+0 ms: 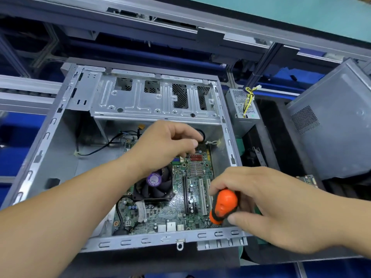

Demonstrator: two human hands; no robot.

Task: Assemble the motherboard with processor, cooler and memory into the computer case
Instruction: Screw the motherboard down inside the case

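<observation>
Okay, the computer case [50, 141] lies on its side, open top facing up, with the motherboard [192, 189] seated flat on its floor toward the near right corner. The cooler [153, 187] fan sits on the board's left part. The left hand [168, 143] reaches over the board's far end, fingers curled down with tips close together near the red connectors [195, 157]; whether they pinch anything, I cannot tell. The right hand [267, 205] grips an orange-and-black screwdriver [222, 206] handle, fingers wrapped round it, standing just inside the case's near right rim. Open room: bare case floor to the left of the board, between it and the left wall. The drive cage [156, 99] covers the far end. A black cable [96, 149] trails across the floor at far left. A power supply [243, 109] stands just outside the right wall, and another grey case [337, 121] leans further right.
</observation>
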